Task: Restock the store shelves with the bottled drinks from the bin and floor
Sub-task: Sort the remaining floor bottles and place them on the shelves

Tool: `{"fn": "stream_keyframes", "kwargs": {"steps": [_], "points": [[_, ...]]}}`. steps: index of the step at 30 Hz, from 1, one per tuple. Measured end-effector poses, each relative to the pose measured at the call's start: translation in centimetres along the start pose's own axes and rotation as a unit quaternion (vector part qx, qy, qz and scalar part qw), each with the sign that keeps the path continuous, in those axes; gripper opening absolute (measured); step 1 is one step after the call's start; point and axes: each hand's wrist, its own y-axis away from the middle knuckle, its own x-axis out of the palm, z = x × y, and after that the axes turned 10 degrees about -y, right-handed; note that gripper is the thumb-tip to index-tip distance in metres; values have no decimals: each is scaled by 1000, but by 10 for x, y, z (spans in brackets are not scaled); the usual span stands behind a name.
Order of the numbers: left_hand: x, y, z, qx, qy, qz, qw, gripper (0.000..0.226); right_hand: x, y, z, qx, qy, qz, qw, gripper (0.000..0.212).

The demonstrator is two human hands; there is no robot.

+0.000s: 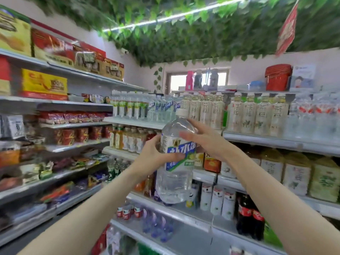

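Grips the big clear bottle (174, 183) with the left hand (153, 153), fingers curled round its blue and white label. Lays the right hand (207, 139) on the other side, higher up, with fingers straight and spread, just touching the plastic. Holds the bottle up in the air, nearly upright, in front of the drink shelves (276, 143), with its white cap (182, 112) level with the top row of drinks.

Overhead, green leaves (202, 37) all over the ceiling, with a long bright light running through them.

On the left, snack shelves (73, 125) packed with bags, red cups and boxes, all a bit blurry. Up there too, a yellow box (44, 83).

On the drink shelves, a top row of pale tea bottles (248, 115), and beside them, further left, small water bottles (163, 107) with blue labels. Lower down on the right, big yellowish jugs (296, 173).

On the very top of the drink shelves, a red bucket (277, 79).

Near the bottom, dark cola bottles (248, 216) with red labels, just beside some white cans (217, 199).

Hanging from the leaves at the top right, a red flag (288, 28).
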Motion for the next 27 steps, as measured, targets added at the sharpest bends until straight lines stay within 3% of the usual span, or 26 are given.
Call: {"fn": "stream_keyframes", "kwargs": {"steps": [3, 8, 13, 20, 27], "points": [[-33, -31, 19, 10, -8, 8, 1000, 42, 16, -48, -5, -24, -15, -30, 999, 39], [-83, -102, 69, 25, -23, 15, 999, 48, 35, -141, -32, -62, 38, -84, 994, 84], [-115, -191, 125, 38, -35, 20, 998, 46, 33, -241, -70, -57, 36, -123, 990, 77], [-143, -303, 179, 75, -12, 28, 997, 76, 10, -349, -94, -68, 33, -181, 981, 73], [-145, -410, 217, 101, 1, 26, 995, 88, -15, -431, -98, -119, 93, -248, 957, 71]]}}
